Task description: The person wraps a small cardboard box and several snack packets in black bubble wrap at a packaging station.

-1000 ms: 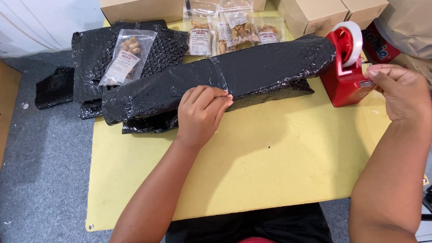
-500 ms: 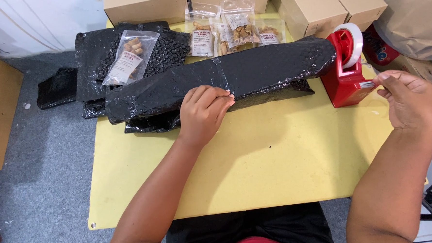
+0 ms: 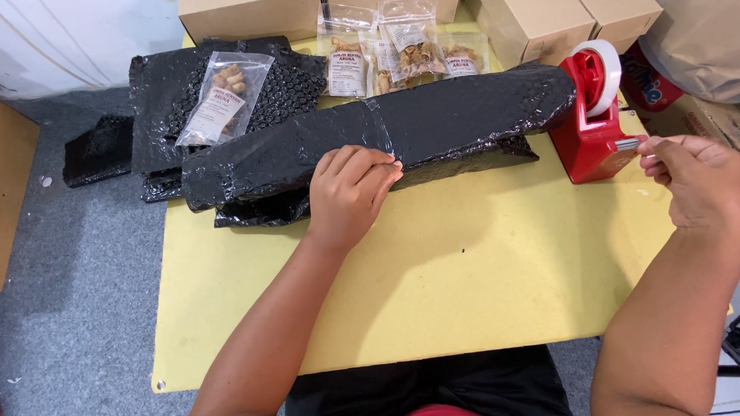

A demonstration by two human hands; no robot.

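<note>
A long parcel wrapped in black bubble wrap (image 3: 458, 121) lies across the back of the yellow table (image 3: 439, 271). My left hand (image 3: 348, 188) presses down on its near edge, close to a band of clear tape around the middle. My right hand (image 3: 693, 177) pinches the free end of clear tape at the cutter of the red tape dispenser (image 3: 591, 128), which stands at the parcel's right end and carries a white roll.
More black bubble wrap (image 3: 174, 92) lies at the back left with a clear snack packet (image 3: 224, 106) on it. Several snack packets (image 3: 397, 57) and cardboard boxes (image 3: 544, 9) line the back edge. A brown bag (image 3: 712, 35) sits at the right; grey floor lies to the left.
My right hand has drawn away from the dispenser toward the right, pulling the tape end out. My left hand stays on the parcel.
</note>
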